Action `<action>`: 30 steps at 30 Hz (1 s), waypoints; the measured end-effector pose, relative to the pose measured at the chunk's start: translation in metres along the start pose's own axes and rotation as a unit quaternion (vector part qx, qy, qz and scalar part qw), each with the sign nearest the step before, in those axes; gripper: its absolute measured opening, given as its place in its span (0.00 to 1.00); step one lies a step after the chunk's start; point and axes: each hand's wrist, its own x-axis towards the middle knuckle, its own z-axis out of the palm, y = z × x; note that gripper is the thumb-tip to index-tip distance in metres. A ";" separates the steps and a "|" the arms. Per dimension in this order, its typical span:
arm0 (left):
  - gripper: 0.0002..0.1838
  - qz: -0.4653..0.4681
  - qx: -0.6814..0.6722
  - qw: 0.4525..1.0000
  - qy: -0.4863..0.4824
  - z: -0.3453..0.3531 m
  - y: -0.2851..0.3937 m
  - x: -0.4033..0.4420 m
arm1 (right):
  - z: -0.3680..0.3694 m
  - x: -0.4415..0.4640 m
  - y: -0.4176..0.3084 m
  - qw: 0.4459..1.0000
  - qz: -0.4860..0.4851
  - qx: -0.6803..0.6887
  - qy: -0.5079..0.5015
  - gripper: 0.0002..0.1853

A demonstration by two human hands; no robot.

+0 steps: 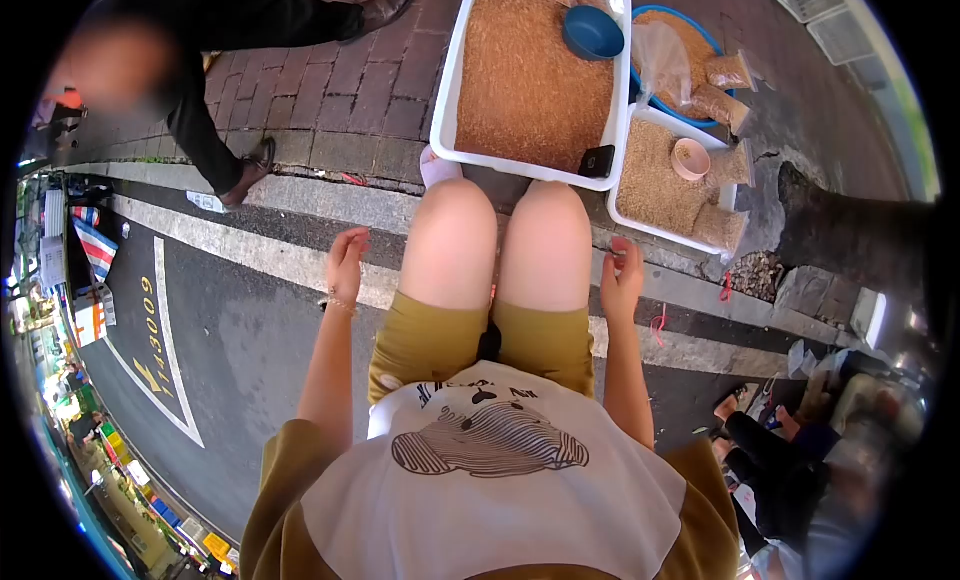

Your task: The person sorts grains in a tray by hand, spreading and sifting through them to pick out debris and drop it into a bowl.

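My left hand hangs beside my left knee with its fingers loosely curved and nothing visible in it. On the other side, my right hand is raised by my right knee, fingers apart, holding nothing I can see. It is nearest to a smaller white tray of pale dried bits with a pink bowl and filled clear bags. Ahead of my knees is a large white tray heaped with orange-brown dried bits. A blue bowl and a black phone lie in it.
A round blue tub with filled bags stands at the back right. A tree trunk rises at right. A person in dark trousers is at upper left. Other people sit at lower right. A kerb runs across.
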 end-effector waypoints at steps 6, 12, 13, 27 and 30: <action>0.10 -0.027 0.042 0.992 -0.116 0.085 0.042 0.106 | 0.104 0.116 0.028 0.997 -0.062 -0.026 -0.022 0.10; 0.21 -0.022 0.139 0.952 -0.271 0.203 0.008 0.204 | 0.207 0.197 0.062 0.945 0.227 0.236 0.022 0.15; 0.25 -0.059 0.168 0.958 -0.223 0.220 -0.010 0.220 | 0.226 0.212 0.069 0.916 0.276 0.287 0.050 0.17; 0.28 -0.204 0.111 0.963 0.139 0.325 -0.082 0.318 | 0.331 0.278 0.095 0.667 0.566 0.465 0.136 0.29; 0.26 -0.256 -0.120 0.948 0.148 0.324 -0.098 0.329 | 0.329 0.283 0.073 0.631 0.577 0.517 0.040 0.30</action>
